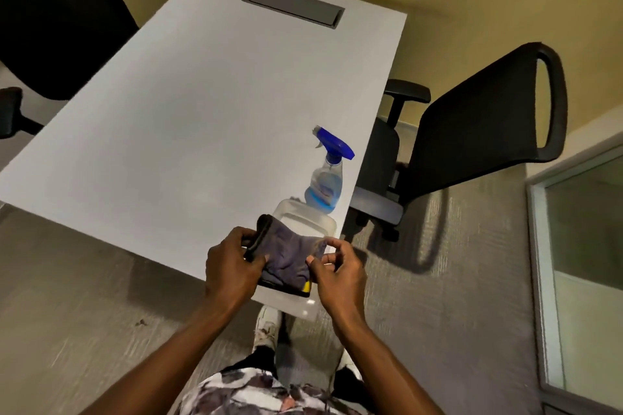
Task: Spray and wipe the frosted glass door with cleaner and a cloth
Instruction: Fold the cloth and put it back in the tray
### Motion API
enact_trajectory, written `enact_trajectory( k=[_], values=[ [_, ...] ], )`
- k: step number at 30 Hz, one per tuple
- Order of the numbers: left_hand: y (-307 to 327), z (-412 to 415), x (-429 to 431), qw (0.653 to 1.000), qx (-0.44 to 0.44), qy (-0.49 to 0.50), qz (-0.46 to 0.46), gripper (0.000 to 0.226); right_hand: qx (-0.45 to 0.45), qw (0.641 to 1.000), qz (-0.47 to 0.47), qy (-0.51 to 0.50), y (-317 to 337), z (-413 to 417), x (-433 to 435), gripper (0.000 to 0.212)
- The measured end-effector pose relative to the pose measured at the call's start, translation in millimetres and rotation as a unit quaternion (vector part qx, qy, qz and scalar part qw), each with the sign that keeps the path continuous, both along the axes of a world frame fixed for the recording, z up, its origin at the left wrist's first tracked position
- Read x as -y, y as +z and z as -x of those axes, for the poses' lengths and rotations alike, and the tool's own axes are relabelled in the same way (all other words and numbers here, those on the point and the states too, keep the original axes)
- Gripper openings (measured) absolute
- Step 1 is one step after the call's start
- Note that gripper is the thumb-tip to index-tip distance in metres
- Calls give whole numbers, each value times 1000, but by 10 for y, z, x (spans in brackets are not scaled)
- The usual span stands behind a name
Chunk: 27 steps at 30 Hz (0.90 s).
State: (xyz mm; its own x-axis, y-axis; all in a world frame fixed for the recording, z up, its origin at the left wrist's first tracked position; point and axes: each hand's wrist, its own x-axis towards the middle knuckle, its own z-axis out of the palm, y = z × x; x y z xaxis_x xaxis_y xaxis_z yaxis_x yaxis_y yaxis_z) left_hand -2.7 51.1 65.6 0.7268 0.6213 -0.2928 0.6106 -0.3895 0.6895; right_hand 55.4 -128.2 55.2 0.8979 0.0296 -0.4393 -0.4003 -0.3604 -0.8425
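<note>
Low centre, both hands, left hand (232, 266) and right hand (337, 271), grip the cloth (286, 254); spray bottle (325, 178) untouched on the bench (188, 111); door (586, 246) unsprayed.

Spray bottle (325, 178) just beyond the container (303, 222).

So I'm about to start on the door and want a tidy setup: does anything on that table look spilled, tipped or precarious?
No spill shows and the spray bottle stands upright. The clear container overhangs the table corner, which looks precarious. Both hands, left and right, hold the cloth over it.
</note>
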Motion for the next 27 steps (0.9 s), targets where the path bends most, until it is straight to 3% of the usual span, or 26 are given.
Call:
enact_trajectory(
  k=[7, 14, 21, 27],
  values=[
    [-184, -47, -34, 995, -24, -101, -7, 40, 25, 995, 87, -32, -234, 119, -196, 38],
    [-241, -112, 60, 989, -64, -133, -26, 32, 64, 986, 156, 11, -361, 201, -340, 43],
    [-288, -166, 66, 969, -153, -158, -117, 19, 97, 972, 204, 69, -414, 238, -434, 37],
    [-300, -140, -26, 954, -174, -185, -158, 16, 133, 953, 259, 88, -411, 317, -402, 16]
  ],
)
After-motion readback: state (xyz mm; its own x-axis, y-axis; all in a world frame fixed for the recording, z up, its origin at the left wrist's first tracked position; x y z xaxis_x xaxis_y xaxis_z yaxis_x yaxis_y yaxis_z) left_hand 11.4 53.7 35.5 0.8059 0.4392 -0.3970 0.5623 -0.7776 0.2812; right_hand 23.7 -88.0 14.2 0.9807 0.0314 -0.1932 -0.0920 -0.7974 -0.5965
